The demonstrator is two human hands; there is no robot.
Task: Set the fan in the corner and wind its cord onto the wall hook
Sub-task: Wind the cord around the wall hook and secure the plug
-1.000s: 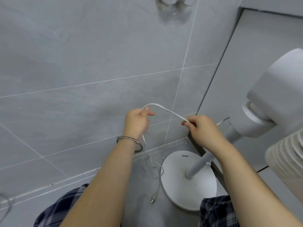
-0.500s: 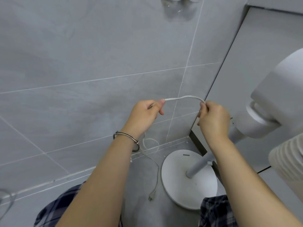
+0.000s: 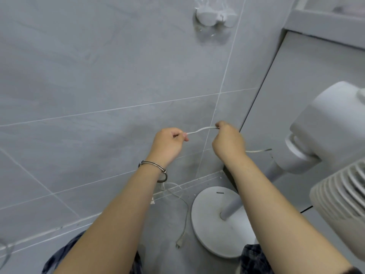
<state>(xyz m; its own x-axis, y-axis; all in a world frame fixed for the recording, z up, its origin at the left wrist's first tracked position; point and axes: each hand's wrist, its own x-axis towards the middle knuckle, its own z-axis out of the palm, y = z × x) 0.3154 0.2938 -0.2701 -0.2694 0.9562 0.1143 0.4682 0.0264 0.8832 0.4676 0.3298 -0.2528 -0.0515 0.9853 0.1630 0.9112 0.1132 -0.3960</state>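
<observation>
Two pinches hold the cord (image 3: 199, 129), a short span between my left hand (image 3: 167, 144) and right hand (image 3: 228, 144). Its plug (image 3: 180, 244) lies on the floor beside the fan (image 3: 213, 224), already in the corner. Next, I judge: loop it over the wall hook (image 3: 215, 16) above.

The wall (image 3: 98, 76) is faced with large grey stone-effect tiles, divided by thin white grout lines (image 3: 118, 110). The floor (image 3: 162, 234) carries the same grey tile. Right of the corner stands a paler, flat grey panel (image 3: 296, 86) with a ledge (image 3: 325, 22) above it. A dark gap (image 3: 230, 177) shows at the panel's foot. A metal bangle (image 3: 152, 165) encircles the person's left wrist. Dark plaid fabric (image 3: 59, 256) shows along the bottom edge. A thin wire loop (image 3: 7, 252), too blurred to identify, sits at the lower left.
</observation>
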